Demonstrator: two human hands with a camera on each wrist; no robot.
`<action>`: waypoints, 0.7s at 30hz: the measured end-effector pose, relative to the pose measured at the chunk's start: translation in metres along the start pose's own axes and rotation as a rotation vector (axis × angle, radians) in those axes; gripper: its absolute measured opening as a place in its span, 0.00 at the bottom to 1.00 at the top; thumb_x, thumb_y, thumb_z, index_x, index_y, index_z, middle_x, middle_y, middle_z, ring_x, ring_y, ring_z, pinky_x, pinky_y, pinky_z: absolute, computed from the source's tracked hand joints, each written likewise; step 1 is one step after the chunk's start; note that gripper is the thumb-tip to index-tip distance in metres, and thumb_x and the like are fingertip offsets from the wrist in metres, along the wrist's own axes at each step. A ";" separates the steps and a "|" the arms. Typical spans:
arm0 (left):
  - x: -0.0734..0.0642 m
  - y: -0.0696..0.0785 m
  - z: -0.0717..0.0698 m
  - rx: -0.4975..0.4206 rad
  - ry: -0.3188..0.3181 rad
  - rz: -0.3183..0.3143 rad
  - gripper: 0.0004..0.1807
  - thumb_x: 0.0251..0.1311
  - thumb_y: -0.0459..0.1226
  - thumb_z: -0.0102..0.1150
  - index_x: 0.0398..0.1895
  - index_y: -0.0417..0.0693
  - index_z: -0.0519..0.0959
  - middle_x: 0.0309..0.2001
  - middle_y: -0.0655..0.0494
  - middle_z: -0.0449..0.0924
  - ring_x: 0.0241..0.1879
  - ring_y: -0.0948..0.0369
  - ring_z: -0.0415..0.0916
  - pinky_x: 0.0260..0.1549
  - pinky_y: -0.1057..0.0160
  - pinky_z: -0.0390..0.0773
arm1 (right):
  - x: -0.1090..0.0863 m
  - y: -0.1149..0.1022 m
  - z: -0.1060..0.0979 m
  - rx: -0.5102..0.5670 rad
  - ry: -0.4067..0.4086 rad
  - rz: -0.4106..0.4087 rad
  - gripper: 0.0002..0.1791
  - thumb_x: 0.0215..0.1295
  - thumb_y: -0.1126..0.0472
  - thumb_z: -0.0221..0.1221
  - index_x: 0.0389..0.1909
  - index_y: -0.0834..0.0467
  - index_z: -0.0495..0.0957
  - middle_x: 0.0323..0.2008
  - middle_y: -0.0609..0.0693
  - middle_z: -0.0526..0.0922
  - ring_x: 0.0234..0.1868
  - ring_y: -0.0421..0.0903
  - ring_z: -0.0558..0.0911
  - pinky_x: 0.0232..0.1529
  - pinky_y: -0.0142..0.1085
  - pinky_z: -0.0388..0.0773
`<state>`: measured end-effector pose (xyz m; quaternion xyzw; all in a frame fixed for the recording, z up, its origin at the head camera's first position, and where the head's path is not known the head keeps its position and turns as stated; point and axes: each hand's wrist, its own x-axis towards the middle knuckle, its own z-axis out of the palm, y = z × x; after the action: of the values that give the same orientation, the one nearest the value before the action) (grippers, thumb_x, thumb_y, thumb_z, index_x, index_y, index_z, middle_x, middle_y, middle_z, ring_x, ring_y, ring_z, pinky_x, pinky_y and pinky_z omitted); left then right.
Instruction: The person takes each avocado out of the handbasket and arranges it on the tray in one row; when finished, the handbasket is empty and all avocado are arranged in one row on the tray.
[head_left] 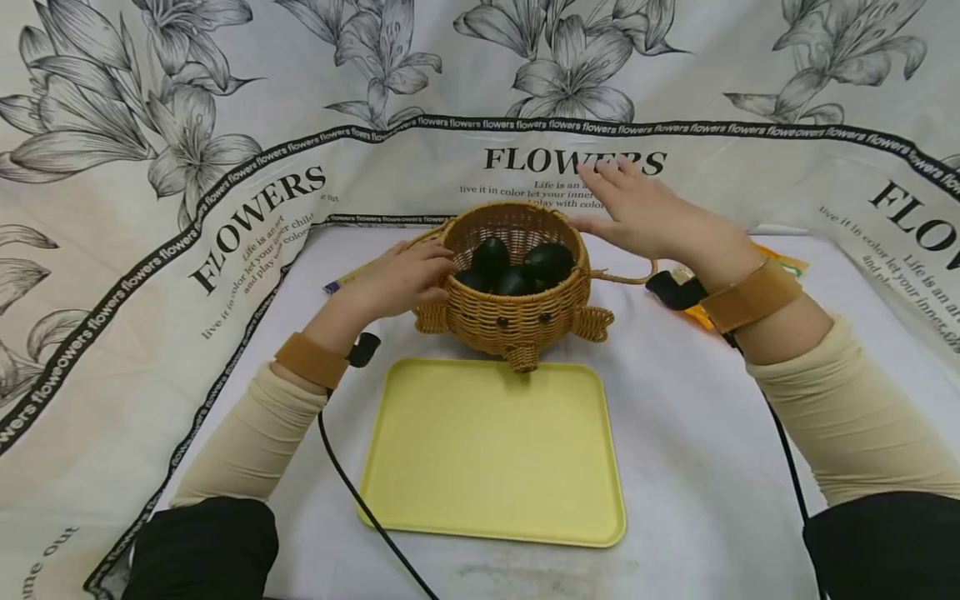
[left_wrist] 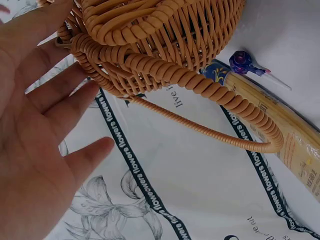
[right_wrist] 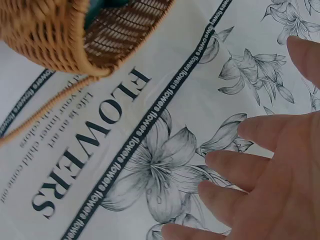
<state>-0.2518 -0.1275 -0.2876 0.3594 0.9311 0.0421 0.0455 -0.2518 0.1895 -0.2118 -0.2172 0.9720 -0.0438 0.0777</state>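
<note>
A round wicker basket with a small animal face and stubby feet stands behind a yellow tray. Inside it lie several dark green, egg-shaped fruits that look like avocados. My left hand is at the basket's left rim with loosely extended fingers; whether they touch it is unclear. In the left wrist view, the looped wicker handle is beside that hand, with nothing held. Raised by the right rim, my right hand has its fingers spread. The right wrist view shows its palm holding nothing.
Left of the basket are a long packet of thin sticks and a purple-wrapped lollipop. An orange packet lies partly behind my right wrist. Behind the table hangs a flower-printed cloth. A black cable crosses the tray's left edge.
</note>
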 end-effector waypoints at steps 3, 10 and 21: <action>0.003 0.000 0.000 0.021 0.041 0.048 0.20 0.65 0.45 0.54 0.57 0.46 0.74 0.61 0.49 0.70 0.65 0.52 0.64 0.70 0.47 0.56 | 0.007 -0.002 -0.016 -0.030 0.009 -0.035 0.45 0.69 0.33 0.33 0.74 0.57 0.31 0.73 0.66 0.33 0.73 0.67 0.30 0.70 0.64 0.34; 0.007 -0.002 -0.001 0.020 0.067 0.098 0.16 0.63 0.42 0.57 0.50 0.45 0.77 0.50 0.50 0.76 0.50 0.54 0.73 0.58 0.51 0.69 | 0.030 -0.012 -0.038 -0.082 -0.059 -0.058 0.43 0.70 0.34 0.33 0.74 0.55 0.32 0.74 0.64 0.33 0.74 0.65 0.33 0.71 0.61 0.34; 0.009 -0.001 -0.001 0.031 0.083 0.132 0.12 0.61 0.42 0.59 0.45 0.48 0.79 0.44 0.52 0.78 0.43 0.55 0.76 0.47 0.56 0.76 | 0.081 -0.033 -0.018 -0.141 -0.232 -0.221 0.32 0.71 0.49 0.48 0.71 0.60 0.56 0.68 0.62 0.62 0.68 0.62 0.63 0.67 0.55 0.62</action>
<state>-0.2593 -0.1226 -0.2872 0.4187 0.9070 0.0455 -0.0017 -0.3137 0.1253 -0.2006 -0.3312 0.9274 0.0417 0.1688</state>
